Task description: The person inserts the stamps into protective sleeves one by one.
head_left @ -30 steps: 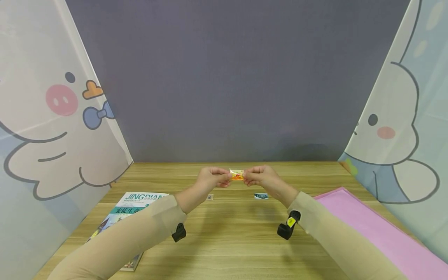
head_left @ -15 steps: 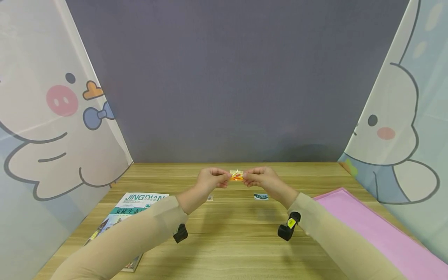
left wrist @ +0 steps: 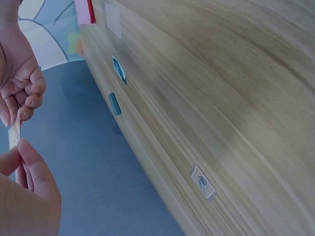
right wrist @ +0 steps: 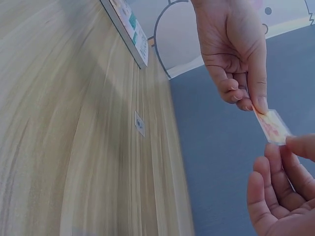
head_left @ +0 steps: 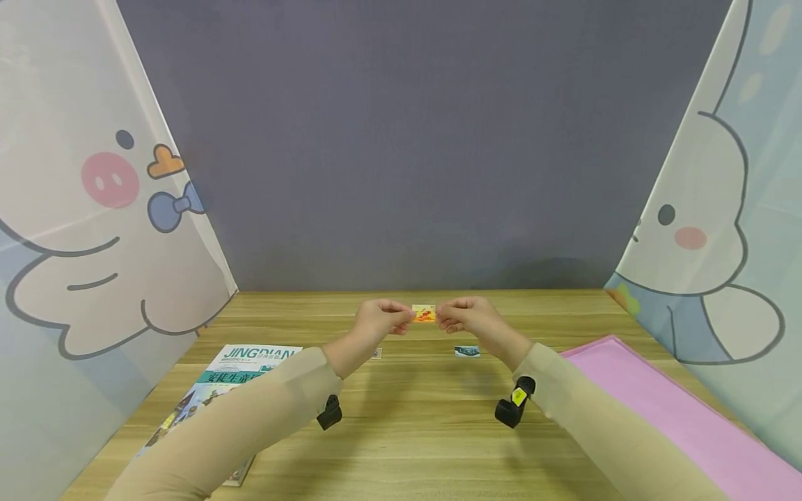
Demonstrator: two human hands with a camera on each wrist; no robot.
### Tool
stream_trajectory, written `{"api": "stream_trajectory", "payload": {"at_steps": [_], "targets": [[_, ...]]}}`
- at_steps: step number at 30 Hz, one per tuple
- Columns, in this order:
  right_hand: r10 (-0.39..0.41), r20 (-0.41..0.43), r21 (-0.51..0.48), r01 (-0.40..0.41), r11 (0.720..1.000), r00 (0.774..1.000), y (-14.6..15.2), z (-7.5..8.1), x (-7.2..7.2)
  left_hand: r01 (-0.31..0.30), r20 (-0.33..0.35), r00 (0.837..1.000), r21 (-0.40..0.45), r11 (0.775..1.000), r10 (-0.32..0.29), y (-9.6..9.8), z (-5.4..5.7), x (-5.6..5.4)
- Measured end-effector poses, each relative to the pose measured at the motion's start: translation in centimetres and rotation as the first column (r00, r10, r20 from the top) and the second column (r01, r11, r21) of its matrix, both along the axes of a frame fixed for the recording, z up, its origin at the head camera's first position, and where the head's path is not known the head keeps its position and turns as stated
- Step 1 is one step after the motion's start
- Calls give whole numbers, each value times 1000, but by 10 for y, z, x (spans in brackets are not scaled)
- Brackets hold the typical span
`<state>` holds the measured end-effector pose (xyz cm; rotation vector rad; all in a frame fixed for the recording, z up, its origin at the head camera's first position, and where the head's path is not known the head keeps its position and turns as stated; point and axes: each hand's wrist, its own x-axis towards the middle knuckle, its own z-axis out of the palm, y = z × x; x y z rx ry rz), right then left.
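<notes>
A small stamp point(head_left: 423, 314), yellow and orange with a glossy face, is held up over the far part of the table between both hands. My left hand point(head_left: 378, 320) pinches its left edge with thumb and fingertips. On the opposite edge, my right hand point(head_left: 474, 321) pinches it the same way. The right wrist view shows the stamp point(right wrist: 271, 127) tilted, with a clear margin around its picture. Below the hands lie a teal stamp point(head_left: 467, 351) and a pale stamp point(head_left: 376, 353), the latter partly covered by my left wrist. Another teal piece point(left wrist: 114, 103) lies near the table's far edge.
A book point(head_left: 228, 376) with a white and teal cover lies at the left, partly under my left forearm. On the right is a flat pink sheet point(head_left: 677, 417) with a darker edge. A grey wall point(head_left: 413, 139) rises behind the wooden table point(head_left: 401, 445).
Both hands stay almost in place on the stamp. Its tilt has shifted slightly, so the bright glare has faded and its picture shows more clearly. My left forearm has moved slightly right.
</notes>
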<state>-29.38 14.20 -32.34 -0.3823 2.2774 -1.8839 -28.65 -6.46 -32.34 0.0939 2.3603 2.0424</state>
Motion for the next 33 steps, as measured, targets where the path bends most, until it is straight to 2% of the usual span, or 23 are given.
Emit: {"api": "stream_trajectory", "payload": {"at_steps": [7,12,22,25,29,33], "targets": [[-57,7,9,57,998,998,-4,-5,-4,11,22,1000,4,1000,-11,1,-7,-6],[-115,44,40,114,993,992,-9,-12,-8,8,50,999,-12,1000,-7,2,-14,-15],[-220,120,115,206,972,968,-20,-27,-20,-24,95,995,-149,988,39,2,-23,-29],[-233,126,133,217,967,964,-23,-34,-24,-39,125,990,-159,986,59,3,-27,-31],[-239,95,168,221,961,966,-26,-45,-29,-72,164,982,-151,986,96,4,-32,-32],[-243,110,182,221,958,964,-30,-53,-31,-92,187,974,-197,976,129,4,-39,-35]]}}
